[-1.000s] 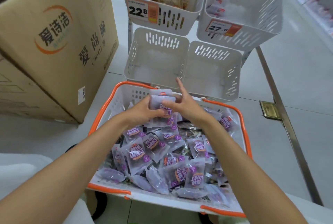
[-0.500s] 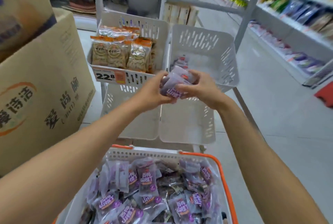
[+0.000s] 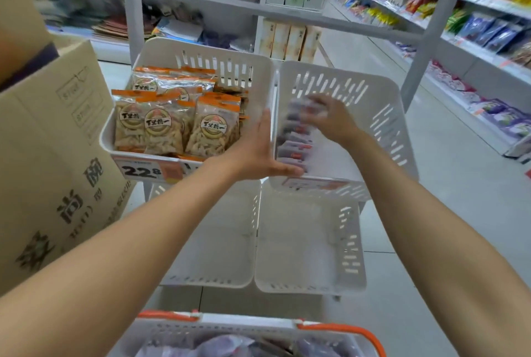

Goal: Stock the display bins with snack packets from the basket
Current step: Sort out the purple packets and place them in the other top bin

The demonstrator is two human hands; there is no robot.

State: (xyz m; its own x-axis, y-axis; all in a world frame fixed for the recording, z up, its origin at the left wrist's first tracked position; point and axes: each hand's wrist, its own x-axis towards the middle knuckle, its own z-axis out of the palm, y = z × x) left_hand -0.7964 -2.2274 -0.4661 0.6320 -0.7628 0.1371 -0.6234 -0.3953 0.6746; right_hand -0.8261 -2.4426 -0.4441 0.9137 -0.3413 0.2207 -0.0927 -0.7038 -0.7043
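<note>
My right hand (image 3: 330, 121) reaches into the upper right white bin (image 3: 388, 115) and, though blurred, appears to grip a few purple-and-white snack packets (image 3: 306, 105) at its fingertips. A row of the same packets (image 3: 293, 141) stands along that bin's left side. With straight fingers and nothing in it, my left hand (image 3: 258, 152) hovers by the bin's front left corner. The orange-rimmed basket (image 3: 339, 328) sits at the bottom edge, with purple packets (image 3: 230, 345) inside.
The upper left bin (image 3: 258, 69) holds orange-topped snack bags (image 3: 172, 126) above a 22.8 price tag (image 3: 143, 171). Two lower bins (image 3: 218, 241) (image 3: 310, 247) hold nothing. A large cardboard box (image 3: 57, 155) stands at the left. Stocked shelves (image 3: 474, 40) line the aisle at the right.
Both hands lifted a stack of packets from the basket up to the bins. My right hand has carried it into the upper right bin and my left hand has let go.
</note>
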